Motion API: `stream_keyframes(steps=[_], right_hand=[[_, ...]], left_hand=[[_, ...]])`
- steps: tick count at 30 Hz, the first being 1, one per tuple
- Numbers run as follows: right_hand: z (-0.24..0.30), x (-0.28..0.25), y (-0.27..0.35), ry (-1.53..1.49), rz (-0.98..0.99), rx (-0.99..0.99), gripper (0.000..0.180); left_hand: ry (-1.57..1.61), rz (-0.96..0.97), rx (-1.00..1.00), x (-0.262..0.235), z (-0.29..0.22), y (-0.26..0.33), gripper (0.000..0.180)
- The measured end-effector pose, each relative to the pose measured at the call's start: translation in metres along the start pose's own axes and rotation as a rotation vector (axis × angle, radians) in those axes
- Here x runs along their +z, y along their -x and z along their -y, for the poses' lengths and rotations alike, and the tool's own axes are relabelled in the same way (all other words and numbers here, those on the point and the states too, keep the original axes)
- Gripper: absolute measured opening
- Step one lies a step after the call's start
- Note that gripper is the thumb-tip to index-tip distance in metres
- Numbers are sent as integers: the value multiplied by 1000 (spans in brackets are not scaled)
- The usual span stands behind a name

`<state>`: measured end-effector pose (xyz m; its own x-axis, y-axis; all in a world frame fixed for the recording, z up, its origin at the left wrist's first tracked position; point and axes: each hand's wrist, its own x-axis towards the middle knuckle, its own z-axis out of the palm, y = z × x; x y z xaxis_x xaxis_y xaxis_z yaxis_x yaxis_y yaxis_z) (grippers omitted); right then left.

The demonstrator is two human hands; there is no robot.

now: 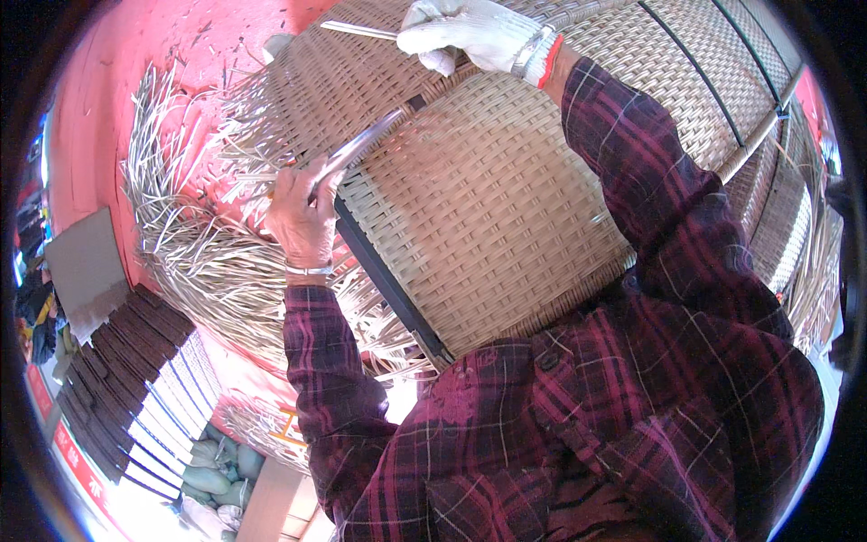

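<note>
A large woven wicker panel (506,199) on a black frame (388,285) fills the middle of the view. My bare left hand (302,217) is closed around a long flat grey strip (361,144) that runs up along the panel's unfinished left edge. Whether this strip is a strand or a blade is blurred. My right hand (470,36), in a white glove, rests on the panel's upper part. It grips a thin pale rod (357,30) that sticks out to the left. Loose strand ends (199,226) fan out from the panel's left side.
A red floor (117,72) lies beyond the loose strands. A grey board (86,266) and a stack of dark slats (117,361) are at the lower left, with pale sacks (217,470) below them. More woven panels with dark bars (722,72) stand at the upper right.
</note>
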<state>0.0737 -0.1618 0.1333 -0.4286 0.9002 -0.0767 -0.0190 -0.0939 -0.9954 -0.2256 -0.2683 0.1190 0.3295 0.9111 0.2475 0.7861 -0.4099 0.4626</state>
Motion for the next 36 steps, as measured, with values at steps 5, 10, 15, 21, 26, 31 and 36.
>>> stream_keyframes(steps=[5, 10, 15, 21, 26, 31, 36], right_hand=[[-2, 3, -2, -60, -3, 28, 20], [-3, 3, -6, 3, -5, 58, 20], [-7, 7, -3, 90, -46, 125, 24], [-6, 25, 27, 201, -105, 298, 28], [13, 30, 63, 290, -66, 227, 30], [16, 35, 71, 881, -115, 185, 22], [3, 46, 68, 1041, -254, 86, 24]], left_hand=[[35, 35, -3, -2, 1, -15, 17], [61, 26, 53, -6, -2, -48, 20], [122, 127, -176, 21, -18, -41, 23], [97, 21, -68, 34, -17, -29, 23], [83, -5, 10, 34, -12, -29, 26], [61, -18, 40, 33, -12, -22, 25], [29, -57, 62, 32, -15, -20, 23]])
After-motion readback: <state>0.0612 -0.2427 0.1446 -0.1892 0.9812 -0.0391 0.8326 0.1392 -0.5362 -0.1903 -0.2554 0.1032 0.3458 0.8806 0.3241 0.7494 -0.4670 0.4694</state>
